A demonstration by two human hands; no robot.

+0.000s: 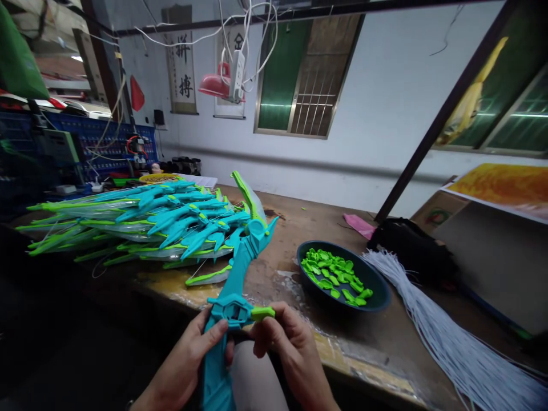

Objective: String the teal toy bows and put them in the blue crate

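Note:
My left hand (188, 354) is wrapped round a turquoise toy bow (240, 265), held upright and tilted over my lap. A lime-green limb sticks up from the bow's top end. Between the thumb and fingers of my right hand (286, 348) is a small lime-green plastic piece (262, 313). That piece is close against the right side of the bow's middle, where a dark opening shows; I cannot tell whether they touch. To the right, a dark round basin (377, 285) holds many similar green pieces (327, 271).
A pile of turquoise and green toy bows (171, 220) covers the table's left side. White cords (440, 331) lie in a long bundle at the right, beside a black bag (413, 248) and a pink cloth (359, 225). A red lamp (216, 84) hangs overhead.

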